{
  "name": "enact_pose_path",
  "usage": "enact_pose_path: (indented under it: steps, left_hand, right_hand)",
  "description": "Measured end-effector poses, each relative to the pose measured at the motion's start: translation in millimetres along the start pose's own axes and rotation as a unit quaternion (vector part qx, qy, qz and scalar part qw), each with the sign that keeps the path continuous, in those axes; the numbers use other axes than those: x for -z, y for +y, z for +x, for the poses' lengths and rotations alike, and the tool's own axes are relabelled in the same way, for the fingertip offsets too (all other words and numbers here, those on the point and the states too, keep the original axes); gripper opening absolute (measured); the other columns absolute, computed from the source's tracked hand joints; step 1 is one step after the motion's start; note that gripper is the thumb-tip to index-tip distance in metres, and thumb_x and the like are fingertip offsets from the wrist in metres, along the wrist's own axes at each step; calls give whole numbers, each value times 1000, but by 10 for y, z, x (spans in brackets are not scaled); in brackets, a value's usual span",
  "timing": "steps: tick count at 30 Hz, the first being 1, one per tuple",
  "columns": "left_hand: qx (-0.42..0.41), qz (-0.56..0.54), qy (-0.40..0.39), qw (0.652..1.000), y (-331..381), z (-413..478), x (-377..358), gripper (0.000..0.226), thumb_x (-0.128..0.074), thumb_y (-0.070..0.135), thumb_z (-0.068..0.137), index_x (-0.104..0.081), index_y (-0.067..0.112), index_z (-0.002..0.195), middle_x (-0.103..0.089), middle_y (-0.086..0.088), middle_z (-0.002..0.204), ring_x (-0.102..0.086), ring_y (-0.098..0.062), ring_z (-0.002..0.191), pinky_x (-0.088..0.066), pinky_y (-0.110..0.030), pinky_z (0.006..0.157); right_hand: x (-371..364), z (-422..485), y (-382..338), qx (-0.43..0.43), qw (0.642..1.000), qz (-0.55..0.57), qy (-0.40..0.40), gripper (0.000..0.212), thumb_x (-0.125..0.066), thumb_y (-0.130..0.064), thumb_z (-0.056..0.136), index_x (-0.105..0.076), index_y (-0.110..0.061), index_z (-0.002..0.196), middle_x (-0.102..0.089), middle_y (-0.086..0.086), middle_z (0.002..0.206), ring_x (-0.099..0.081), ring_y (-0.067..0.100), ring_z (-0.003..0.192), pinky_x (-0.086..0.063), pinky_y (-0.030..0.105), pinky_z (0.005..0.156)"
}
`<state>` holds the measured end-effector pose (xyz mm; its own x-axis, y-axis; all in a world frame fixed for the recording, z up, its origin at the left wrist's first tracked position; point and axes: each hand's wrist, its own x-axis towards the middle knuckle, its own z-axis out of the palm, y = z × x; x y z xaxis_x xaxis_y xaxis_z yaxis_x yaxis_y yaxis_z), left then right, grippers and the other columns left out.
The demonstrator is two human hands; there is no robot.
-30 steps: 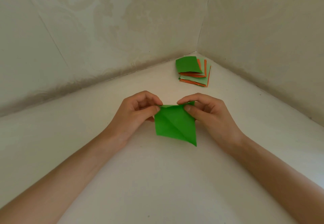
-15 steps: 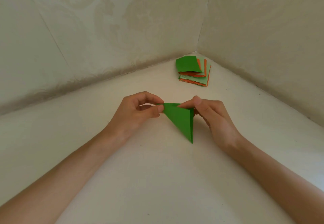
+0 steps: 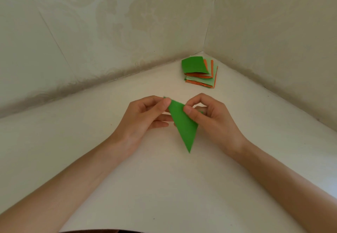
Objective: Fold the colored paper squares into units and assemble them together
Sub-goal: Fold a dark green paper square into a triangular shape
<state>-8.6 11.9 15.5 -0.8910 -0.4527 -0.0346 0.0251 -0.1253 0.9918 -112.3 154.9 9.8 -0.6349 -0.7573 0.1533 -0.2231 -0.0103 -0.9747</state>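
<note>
A dark green paper (image 3: 184,126), folded into a narrow triangle, hangs point-down just above the white surface between my hands. My left hand (image 3: 144,117) pinches its upper left corner between thumb and forefinger. My right hand (image 3: 211,117) pinches its upper right edge, thumb on the front face, and a bit of green shows behind the fingers. A stack of paper squares (image 3: 200,74) in dark green, light green and orange lies in the far corner, beyond my right hand.
The white surface (image 3: 164,187) is bounded by two pale patterned walls (image 3: 109,32) that meet in a corner right behind the stack. Both my forearms reach in from the lower edge of the view.
The paper went from an opened diamond with a centre crease to a closed triangle. Since half a second ago the triangle has tilted, its top left corner raised, and my right thumb moved onto its face.
</note>
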Motion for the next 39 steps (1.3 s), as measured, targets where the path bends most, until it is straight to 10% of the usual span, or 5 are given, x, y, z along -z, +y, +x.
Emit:
enact_pose_path:
  steps: [10, 17, 21, 27, 39]
  left_hand:
    - [-77, 218, 0, 973, 30, 42, 127, 19, -62, 16, 89, -70, 9, 74, -67, 2, 67, -54, -4, 59, -39, -18, 54]
    - [-161, 526, 24, 835, -111, 51, 324, 9, -57, 27, 89, -60, 20, 83, -51, 10, 86, -47, -9, 79, -39, -27, 71]
    - [-249, 604, -75, 754, -195, -10, 360, 36, -40, 34, 88, -63, 17, 110, -59, 5, 108, -50, -12, 94, -35, -27, 81]
    - [-236, 628, -76, 737, -233, -58, 301, 44, -34, 32, 90, -66, 15, 114, -59, 2, 105, -54, -15, 91, -32, -23, 85]
    - [-231, 660, -42, 713, -231, -79, 244, 44, -34, 27, 88, -66, 11, 113, -59, 2, 95, -57, -18, 80, -34, -23, 78]
  right_hand:
    - [90, 154, -64, -37, 998, -48, 9, 11, -66, -8, 84, -65, -16, 77, -60, 0, 64, -53, 8, 61, -42, 19, 61]
    - [136, 639, 48, -2, 957, -280, -79, 7, -66, -20, 87, -61, -24, 85, -33, -7, 64, -36, 0, 55, -26, 16, 53]
    - [95, 709, 128, 55, 941, -313, -117, 8, -64, -22, 88, -60, -25, 94, -56, -4, 85, -47, 2, 81, -35, 21, 71]
    - [32, 568, 170, 297, 765, -570, -24, 37, -55, -11, 80, -62, -15, 116, -59, 7, 105, -44, 25, 99, -33, 35, 86]
    - [335, 160, 174, 280, 705, -649, -58, 57, -28, -6, 71, -72, -21, 106, -65, 7, 92, -56, 31, 90, -31, 36, 88]
